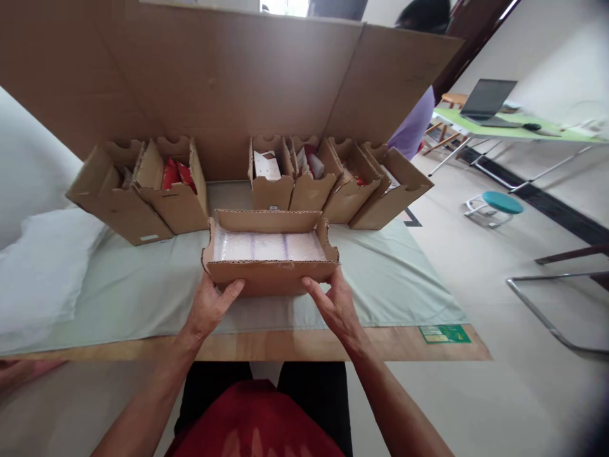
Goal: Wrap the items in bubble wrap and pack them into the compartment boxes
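Open-topped corrugated box [273, 279] is clamped at its near corners between left hand [208, 309] and right hand [337, 306], thumbs on near wall, other fingers mostly hidden. Already loaded: bubble-wrapped contents [269, 246] are seated inside. Six cardboard bins [270, 193] are lined up beyond the grip, items showing; remaining work can't be determined. Box: plain brown, ends notched, rim ragged.

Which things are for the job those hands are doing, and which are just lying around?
Seem part of the job:
- open brown cardboard box, held by left hand and right hand
- whitish bubble-wrapped contents
- perhaps six brown cardboard boxes behind

Seem just around:
- dark open laptop
- round teal-topped stool
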The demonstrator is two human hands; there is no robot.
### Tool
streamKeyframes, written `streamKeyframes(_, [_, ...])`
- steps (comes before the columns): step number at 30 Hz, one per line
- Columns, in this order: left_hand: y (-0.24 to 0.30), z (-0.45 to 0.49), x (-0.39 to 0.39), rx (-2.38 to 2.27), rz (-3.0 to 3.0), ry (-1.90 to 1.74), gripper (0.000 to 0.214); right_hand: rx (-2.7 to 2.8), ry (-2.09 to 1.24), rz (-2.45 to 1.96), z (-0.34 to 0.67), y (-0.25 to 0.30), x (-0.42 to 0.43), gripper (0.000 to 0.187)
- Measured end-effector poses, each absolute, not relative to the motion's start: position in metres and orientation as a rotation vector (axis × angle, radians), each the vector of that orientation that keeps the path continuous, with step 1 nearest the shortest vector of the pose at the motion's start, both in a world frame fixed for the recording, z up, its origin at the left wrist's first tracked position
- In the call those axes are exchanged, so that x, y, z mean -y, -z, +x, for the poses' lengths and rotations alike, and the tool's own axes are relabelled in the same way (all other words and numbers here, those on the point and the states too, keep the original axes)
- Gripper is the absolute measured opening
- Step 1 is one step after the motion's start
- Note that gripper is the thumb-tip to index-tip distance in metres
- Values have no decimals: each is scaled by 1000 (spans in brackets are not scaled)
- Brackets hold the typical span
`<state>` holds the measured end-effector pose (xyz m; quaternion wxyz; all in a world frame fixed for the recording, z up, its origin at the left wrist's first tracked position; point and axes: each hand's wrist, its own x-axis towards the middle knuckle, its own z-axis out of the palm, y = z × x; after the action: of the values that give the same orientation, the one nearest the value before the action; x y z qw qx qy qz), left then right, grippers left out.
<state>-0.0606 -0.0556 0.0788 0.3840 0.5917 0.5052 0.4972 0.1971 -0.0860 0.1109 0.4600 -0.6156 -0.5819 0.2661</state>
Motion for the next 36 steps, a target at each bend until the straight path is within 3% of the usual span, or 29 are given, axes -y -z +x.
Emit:
streamKeyframes(5, [-87, -62, 72, -1249, 1512, -1270, 74, 1380, -573, -1581, 194, -119, 104, 48])
streamKeyframes(10, [-88, -73, 80, -1267, 1466, -1304, 75, 1444, -610, -1497, 185, -128, 107, 53])
streamKeyframes(16, [-82, -76, 91, -1259, 1486, -1297, 83, 1420, -547, -1489, 185, -124, 109, 46])
streamKeyframes(22, [-86, -80, 96, -1309, 1491, -1331, 75, 1459, -601, -1465, 178, -122, 106, 56])
streamKeyframes(36, [-77, -82, 119, -1411, 1370, -1441, 85, 1654, -899, -1215, 162, -116, 29, 75])
